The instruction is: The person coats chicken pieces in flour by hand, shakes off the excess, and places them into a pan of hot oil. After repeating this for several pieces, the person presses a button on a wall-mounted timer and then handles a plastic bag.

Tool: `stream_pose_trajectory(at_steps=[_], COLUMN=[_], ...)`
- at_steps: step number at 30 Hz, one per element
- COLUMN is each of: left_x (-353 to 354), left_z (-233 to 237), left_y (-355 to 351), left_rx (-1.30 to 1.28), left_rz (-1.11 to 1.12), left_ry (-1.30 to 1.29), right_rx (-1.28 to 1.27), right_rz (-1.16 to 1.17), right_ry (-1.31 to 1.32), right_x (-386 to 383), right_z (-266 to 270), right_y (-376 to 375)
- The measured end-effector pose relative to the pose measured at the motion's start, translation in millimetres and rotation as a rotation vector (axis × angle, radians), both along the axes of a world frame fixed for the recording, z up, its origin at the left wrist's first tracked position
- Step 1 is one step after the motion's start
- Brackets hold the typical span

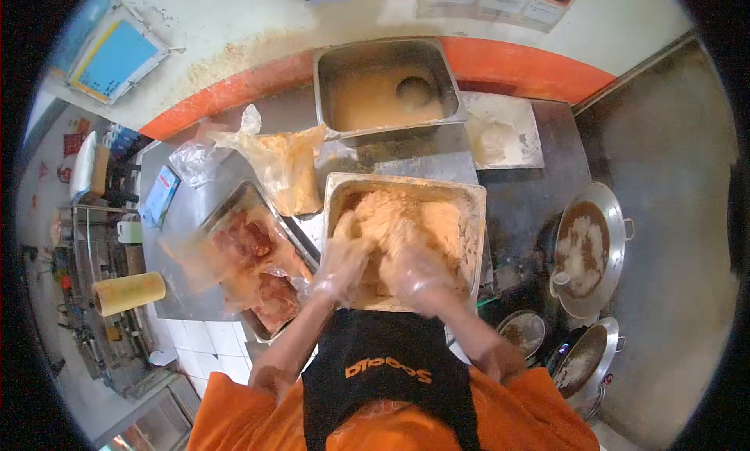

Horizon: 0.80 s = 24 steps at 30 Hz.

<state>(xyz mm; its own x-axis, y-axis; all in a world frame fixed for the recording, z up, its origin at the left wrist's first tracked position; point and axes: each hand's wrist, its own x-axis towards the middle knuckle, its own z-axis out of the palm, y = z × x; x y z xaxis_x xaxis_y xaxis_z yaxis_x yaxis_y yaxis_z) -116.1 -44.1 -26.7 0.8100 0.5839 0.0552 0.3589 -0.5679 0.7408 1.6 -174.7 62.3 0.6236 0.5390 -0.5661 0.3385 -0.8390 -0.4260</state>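
Note:
A steel tray (473, 240) of orange-tan powder (439, 223) stands in front of my body. Both hands are inside it, in clear plastic gloves and smeared by motion. On the tray's left side, my left hand (344, 257) touches the coated, lumpy contents (384, 216). My right hand (414, 270) is in the powder nearer the middle. The fingers of both are blurred and partly covered, so what they hold cannot be made out. To the left, a second tray (291, 230) bears raw red meat (248, 238) and plastic film.
Behind stands a deep steel pan (322, 84) of cloudy orange liquid. An open bag (289, 170) of orange powder leans left of centre. White powder fills a tray (504, 130) at the back right. Two woks (582, 252) (584, 361) and a strainer (522, 332) are at right.

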Motion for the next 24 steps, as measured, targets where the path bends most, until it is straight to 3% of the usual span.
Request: stream_pose_trajectory(at_steps=[1, 2, 3, 4, 6, 7, 10, 11, 13, 14, 16, 18, 20, 24], left_x=[-9, -17, -26, -40, -74, -87, -116, -113, -80, -60, -17, 15, -4, -26], left_z=[8, 16, 19, 5, -36, -36, -19, -8, 4, 10, 11, 25, -39, -71], left_y=[-9, -17, -24, -23, -8, -8, -9, -12, -19, -20, -22, -22, -24, -23], left_rx=[-0.003, -0.362, -0.719, -0.720, -1.601, -1.604, -0.302, -0.262, -0.938, -1.205, -1.606, -1.885, -1.605, -0.957], left_rz=[0.003, 0.080, 0.161, 0.173, 0.472, 0.481, -0.039, -0.029, 0.233, 0.342, 0.495, 0.662, 0.588, 0.345], left_ry=[0.000, -0.184, -0.369, -0.366, -0.333, -0.350, 0.231, 0.224, -0.065, -0.168, -0.304, -0.386, -0.245, 0.049], right_rx=[-0.028, -0.053, -0.040, 0.006, 0.073, 0.073, 0.193, 0.306, 0.544, 0.531, 0.256, 0.249, 0.294, 0.312], right_rz=[0.382, 0.766, 0.660, 0.446, 0.205, 0.128, -0.103, -0.203, -0.340, -0.318, -0.322, -0.246, -0.155, 0.021], right_ry=[-0.133, -0.264, -0.233, -0.198, -0.128, -0.067, 0.247, 0.384, 0.598, 0.610, 0.773, 0.709, 0.574, 0.289], right_x=[-14, -21, -17, -6, 31, 53, 93, 90, 76, 75, 76, 63, 48, 42], right_z=[-27, -51, -52, -54, -69, -86, -153, -165, -173, -165, -131, -157, -175, -159], right_y=[-12, -17, -24, -30, -35, -31, -19, -16, -11, -4, 15, 41, 61, 60])
